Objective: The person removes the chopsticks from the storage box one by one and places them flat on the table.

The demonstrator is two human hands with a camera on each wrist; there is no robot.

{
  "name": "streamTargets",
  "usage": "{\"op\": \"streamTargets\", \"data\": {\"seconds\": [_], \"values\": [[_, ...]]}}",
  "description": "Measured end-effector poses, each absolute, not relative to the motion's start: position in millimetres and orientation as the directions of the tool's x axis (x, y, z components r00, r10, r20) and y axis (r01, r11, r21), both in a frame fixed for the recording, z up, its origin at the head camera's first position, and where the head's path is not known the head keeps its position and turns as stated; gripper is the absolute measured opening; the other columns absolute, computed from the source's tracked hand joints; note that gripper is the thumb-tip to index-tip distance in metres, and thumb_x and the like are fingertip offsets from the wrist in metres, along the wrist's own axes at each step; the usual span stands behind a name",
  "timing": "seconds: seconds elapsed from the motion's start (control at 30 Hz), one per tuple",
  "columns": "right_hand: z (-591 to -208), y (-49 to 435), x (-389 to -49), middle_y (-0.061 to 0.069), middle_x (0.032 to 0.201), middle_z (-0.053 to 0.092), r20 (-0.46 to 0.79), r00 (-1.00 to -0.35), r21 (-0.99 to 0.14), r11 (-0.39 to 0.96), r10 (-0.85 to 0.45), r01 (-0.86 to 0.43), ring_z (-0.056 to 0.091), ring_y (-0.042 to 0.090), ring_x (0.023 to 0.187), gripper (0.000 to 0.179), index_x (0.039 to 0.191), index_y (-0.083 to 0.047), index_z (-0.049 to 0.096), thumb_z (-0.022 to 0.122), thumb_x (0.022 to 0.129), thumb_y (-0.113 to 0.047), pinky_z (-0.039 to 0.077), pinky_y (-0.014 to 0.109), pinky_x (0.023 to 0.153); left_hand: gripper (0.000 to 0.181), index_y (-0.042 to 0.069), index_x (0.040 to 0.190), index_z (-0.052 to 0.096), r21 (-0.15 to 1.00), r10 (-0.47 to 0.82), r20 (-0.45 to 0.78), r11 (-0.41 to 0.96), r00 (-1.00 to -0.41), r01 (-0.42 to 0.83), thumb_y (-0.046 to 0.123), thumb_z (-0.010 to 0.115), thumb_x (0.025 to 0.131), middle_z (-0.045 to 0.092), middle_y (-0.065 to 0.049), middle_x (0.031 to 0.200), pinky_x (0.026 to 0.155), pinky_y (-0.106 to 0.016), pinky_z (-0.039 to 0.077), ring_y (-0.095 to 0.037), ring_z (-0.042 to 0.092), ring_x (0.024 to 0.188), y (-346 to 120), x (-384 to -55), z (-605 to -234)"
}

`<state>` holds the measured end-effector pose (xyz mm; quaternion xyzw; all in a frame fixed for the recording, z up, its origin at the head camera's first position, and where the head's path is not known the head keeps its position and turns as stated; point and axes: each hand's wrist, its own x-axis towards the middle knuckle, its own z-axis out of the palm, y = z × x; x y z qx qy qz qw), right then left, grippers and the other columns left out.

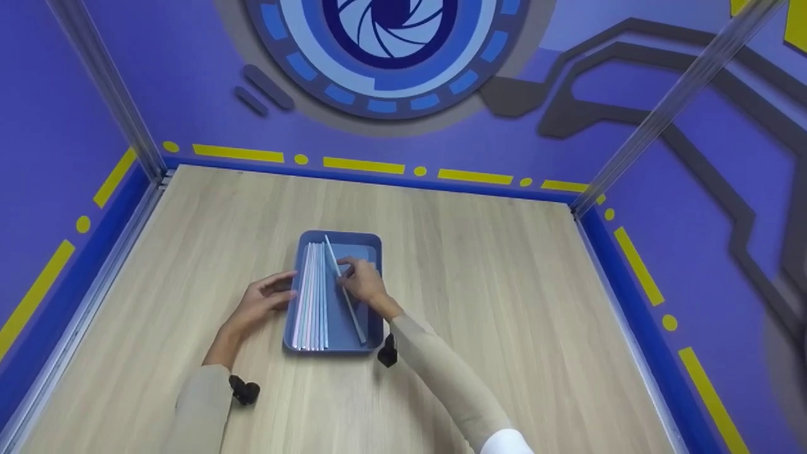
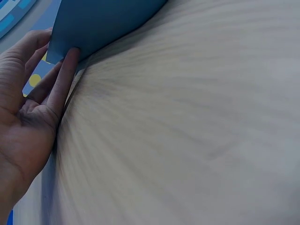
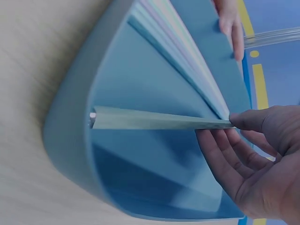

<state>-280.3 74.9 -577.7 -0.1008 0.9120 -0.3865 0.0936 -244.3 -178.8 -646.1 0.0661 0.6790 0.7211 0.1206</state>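
A blue-grey rectangular tray (image 1: 340, 345) lies on the table, a row of several slim pastel straw-like sticks (image 1: 310, 296) along its left side. My right hand (image 1: 364, 282) pinches one more stick (image 1: 354, 315) between thumb and fingertips, over the tray's right half. In the right wrist view this pale greenish stick (image 3: 145, 119) slants across the tray, its near end beside the end wall. At the tray's left side, my left hand (image 1: 261, 302) has its fingers extended. Its fingertips (image 2: 71, 55) touch the outer wall in the left wrist view.
The tray stands on a light wooden table (image 1: 479, 302). Blue-purple panels (image 1: 189, 94) with yellow marks rise at the back and both sides, with metal posts (image 1: 681, 101) at the corners. A black wrist camera (image 1: 244, 391) sits on each sleeve.
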Motion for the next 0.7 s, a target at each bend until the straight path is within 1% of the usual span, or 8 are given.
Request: {"op": "streamTargets", "data": {"seconds": [0.07, 0.17, 0.3, 0.37, 0.53, 0.7], "values": [[-574.5, 75.3, -280.2, 0.012, 0.092, 0.076, -0.089, -0.964, -0.734, 0.671, -0.249, -0.105, 0.061, 0.007, 0.060, 0.038, 0.132, -0.006, 0.066, 0.069, 0.094, -0.005, 0.049, 0.016, 0.050, 0.059, -0.004, 0.149, 0.047, 0.995, 0.266, -0.068, -0.051, -0.962, -0.085, 0.007, 0.070, 0.096, 0.053, -0.033, 0.143, 0.089, -0.026, 0.061, -0.011, 0.067, 0.111, -179.0, -244.6, -645.8], [-572.1, 76.1, -280.5, 0.013, 0.089, 0.076, -0.037, -0.967, -0.745, 0.652, -0.251, -0.140, 0.061, 0.008, 0.062, 0.036, 0.129, -0.004, 0.068, 0.071, 0.093, -0.004, 0.046, 0.015, 0.051, 0.059, -0.004, 0.149, 0.046, 0.994, 0.268, -0.071, -0.055, -0.961, -0.089, 0.007, 0.070, 0.096, 0.053, -0.034, 0.143, 0.088, -0.025, 0.061, -0.010, 0.066, 0.110, -179.6, -244.8, -646.0], [-571.9, 79.1, -280.7, 0.015, 0.087, 0.077, 0.048, -0.966, -0.752, 0.627, -0.255, -0.203, 0.067, 0.012, 0.067, 0.035, 0.126, 0.000, 0.069, 0.073, 0.092, -0.003, 0.047, 0.014, 0.052, 0.058, -0.004, 0.149, 0.047, 0.994, 0.265, -0.076, -0.061, -0.961, -0.095, 0.006, 0.070, 0.096, 0.052, -0.033, 0.144, 0.088, -0.025, 0.061, -0.009, 0.066, 0.110, -179.4, -244.4, -646.6], [-571.4, 81.3, -280.6, 0.016, 0.087, 0.077, 0.062, -0.966, -0.763, 0.612, -0.250, -0.207, 0.071, 0.016, 0.069, 0.035, 0.126, 0.001, 0.068, 0.074, 0.091, -0.003, 0.049, 0.015, 0.051, 0.058, -0.004, 0.148, 0.047, 0.993, 0.262, -0.078, -0.061, -0.962, -0.097, 0.006, 0.070, 0.096, 0.052, -0.033, 0.144, 0.088, -0.025, 0.061, -0.009, 0.066, 0.110, -179.2, -244.5, -646.7], [-568.0, 88.7, -281.2, 0.018, 0.089, 0.076, 0.036, -0.972, -0.812, 0.561, -0.232, -0.164, 0.074, 0.023, 0.072, 0.038, 0.129, 0.003, 0.066, 0.073, 0.092, -0.001, 0.056, 0.020, 0.050, 0.059, -0.003, 0.148, 0.048, 0.994, 0.253, -0.079, -0.053, -0.964, -0.096, 0.008, 0.071, 0.096, 0.052, -0.033, 0.144, 0.090, -0.025, 0.061, -0.007, 0.066, 0.109, -178.6, -245.6, -646.0], [-566.0, 99.1, -280.6, 0.020, 0.091, 0.076, 0.003, -0.977, -0.850, 0.514, -0.215, -0.116, 0.076, 0.028, 0.074, 0.040, 0.130, 0.005, 0.065, 0.074, 0.092, -0.002, 0.060, 0.024, 0.052, 0.059, -0.003, 0.149, 0.047, 0.993, 0.250, -0.087, -0.057, -0.964, -0.105, 0.008, 0.071, 0.096, 0.052, -0.032, 0.145, 0.089, -0.025, 0.061, -0.007, 0.066, 0.109, -176.8, -244.5, -646.1]]}}
